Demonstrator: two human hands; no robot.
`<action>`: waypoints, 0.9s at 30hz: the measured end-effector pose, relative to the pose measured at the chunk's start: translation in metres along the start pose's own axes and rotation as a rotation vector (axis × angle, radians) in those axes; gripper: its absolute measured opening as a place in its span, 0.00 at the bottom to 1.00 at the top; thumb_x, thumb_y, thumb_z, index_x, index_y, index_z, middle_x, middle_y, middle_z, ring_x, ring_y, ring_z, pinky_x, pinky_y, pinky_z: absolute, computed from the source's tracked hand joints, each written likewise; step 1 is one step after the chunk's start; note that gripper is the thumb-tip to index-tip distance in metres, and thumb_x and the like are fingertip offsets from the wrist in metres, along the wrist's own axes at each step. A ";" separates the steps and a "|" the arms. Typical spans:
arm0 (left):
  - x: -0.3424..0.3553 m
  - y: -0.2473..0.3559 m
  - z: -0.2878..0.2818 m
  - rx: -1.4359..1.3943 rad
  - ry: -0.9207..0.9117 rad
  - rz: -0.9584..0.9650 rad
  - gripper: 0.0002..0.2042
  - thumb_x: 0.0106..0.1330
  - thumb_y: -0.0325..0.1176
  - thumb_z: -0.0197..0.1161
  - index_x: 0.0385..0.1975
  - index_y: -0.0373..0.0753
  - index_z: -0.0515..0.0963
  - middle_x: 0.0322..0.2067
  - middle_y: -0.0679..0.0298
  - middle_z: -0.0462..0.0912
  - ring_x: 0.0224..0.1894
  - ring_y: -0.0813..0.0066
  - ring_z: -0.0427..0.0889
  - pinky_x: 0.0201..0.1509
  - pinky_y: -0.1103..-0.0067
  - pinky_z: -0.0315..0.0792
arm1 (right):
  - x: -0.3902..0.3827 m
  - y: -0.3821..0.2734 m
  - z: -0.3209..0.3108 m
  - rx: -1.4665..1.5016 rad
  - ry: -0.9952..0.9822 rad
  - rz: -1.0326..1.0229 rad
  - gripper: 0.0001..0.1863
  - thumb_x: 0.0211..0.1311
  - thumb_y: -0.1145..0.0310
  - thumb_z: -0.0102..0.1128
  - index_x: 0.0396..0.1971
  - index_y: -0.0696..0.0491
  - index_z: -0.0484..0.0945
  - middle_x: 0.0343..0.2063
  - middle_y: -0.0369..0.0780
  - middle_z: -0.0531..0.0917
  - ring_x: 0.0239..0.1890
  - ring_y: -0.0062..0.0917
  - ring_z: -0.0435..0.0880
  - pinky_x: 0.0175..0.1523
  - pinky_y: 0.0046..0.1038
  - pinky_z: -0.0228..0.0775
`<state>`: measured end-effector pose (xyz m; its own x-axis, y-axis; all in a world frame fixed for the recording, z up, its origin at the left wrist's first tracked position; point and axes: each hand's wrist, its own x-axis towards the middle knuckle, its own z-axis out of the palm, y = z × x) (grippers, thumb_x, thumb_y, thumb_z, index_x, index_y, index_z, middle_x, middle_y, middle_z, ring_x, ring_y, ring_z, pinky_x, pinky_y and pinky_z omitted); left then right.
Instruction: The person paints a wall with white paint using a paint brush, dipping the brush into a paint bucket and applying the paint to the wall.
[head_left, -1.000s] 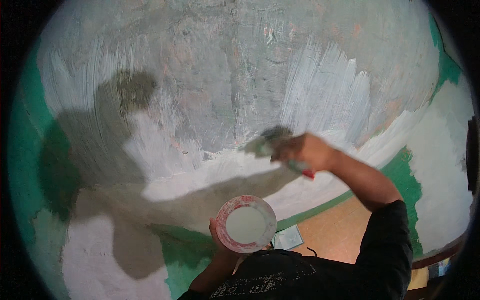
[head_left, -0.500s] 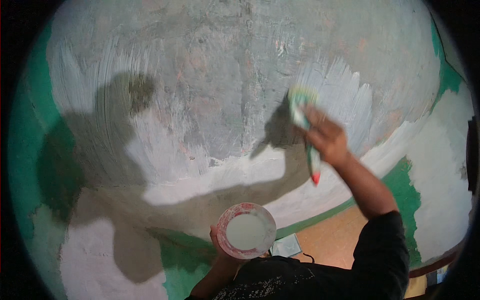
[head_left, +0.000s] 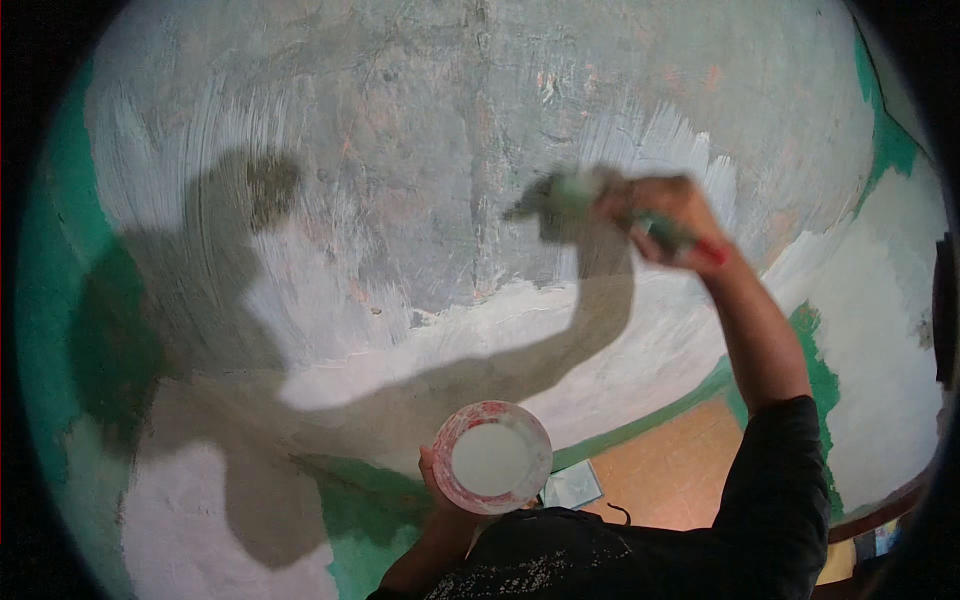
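Observation:
Up at the grey wall, my right hand grips a paintbrush. Its bristle end points left at the wall, blurred by motion, and the green handle runs back to a red tip beside my wrist. Whether the bristles touch the wall I cannot tell. Low in front of my body, my left hand is closed on the left side of a round bowl. The bowl has a red-smeared rim and holds white paint. Most of the left fingers are hidden beneath it.
Fresh white strokes streak the wall right and left, above a white lower band. Green patches show around the edges. My shadow falls across the wall. Below lie an orange-brown floor and a pale flat square object.
The paintbrush has swung from upright to nearly level, its bristles moving left and its red tip rising to the right. My right hand has shifted slightly right and up. The bowl stays nearly still.

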<state>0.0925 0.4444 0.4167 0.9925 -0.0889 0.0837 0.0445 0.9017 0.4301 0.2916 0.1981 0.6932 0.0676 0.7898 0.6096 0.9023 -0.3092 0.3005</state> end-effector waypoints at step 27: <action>-0.007 0.001 0.001 -0.048 -0.057 -0.015 0.44 0.57 0.73 0.37 0.64 0.42 0.58 0.63 0.50 0.61 0.63 0.46 0.63 0.63 0.48 0.60 | -0.021 -0.044 0.053 0.217 0.375 0.210 0.10 0.53 0.72 0.61 0.37 0.55 0.81 0.37 0.44 0.84 0.40 0.32 0.85 0.44 0.27 0.77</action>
<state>0.0858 0.4457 0.4181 0.9836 -0.1257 0.1293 0.0665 0.9193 0.3880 0.2733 0.2234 0.6283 0.1352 0.4644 0.8752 0.9563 -0.2923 0.0074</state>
